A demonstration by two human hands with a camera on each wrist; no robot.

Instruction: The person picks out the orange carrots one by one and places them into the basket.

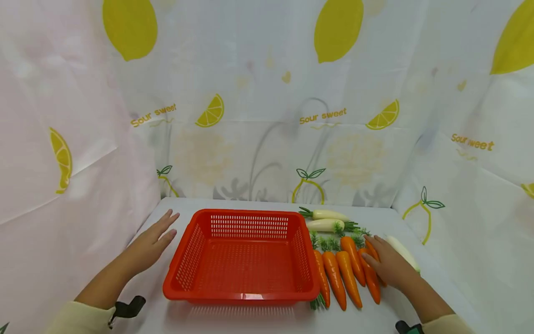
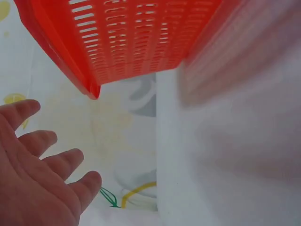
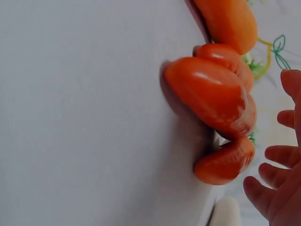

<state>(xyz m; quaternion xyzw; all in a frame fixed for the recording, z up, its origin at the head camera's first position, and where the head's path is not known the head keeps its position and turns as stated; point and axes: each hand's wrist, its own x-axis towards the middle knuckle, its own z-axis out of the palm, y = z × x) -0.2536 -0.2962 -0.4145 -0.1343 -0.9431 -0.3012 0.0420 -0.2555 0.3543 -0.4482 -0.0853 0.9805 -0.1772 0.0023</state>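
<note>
An orange-red plastic basket (image 1: 250, 297) with slotted walls stands on the white table, nothing lying in it. To its left my left hand (image 1: 148, 243) hovers with fingers extended, apart from the rim; the left wrist view shows that hand (image 2: 42, 174) beside the basket wall (image 2: 136, 37). Several orange carrots (image 1: 334, 280) with green tops lie in a group at the basket's right. Over the rightmost carrots is my right hand (image 1: 390, 262), fingers loosely extended. In the right wrist view that hand (image 3: 282, 174) holds nothing, and carrots (image 3: 211, 94) lie beside it.
Two white radishes (image 1: 325, 226) with green leaves lie behind the carrots, near the basket's back right corner. Another white radish (image 1: 402, 253) lies beyond my right hand. A lemon-print curtain (image 1: 258, 153) surrounds the table's back and sides.
</note>
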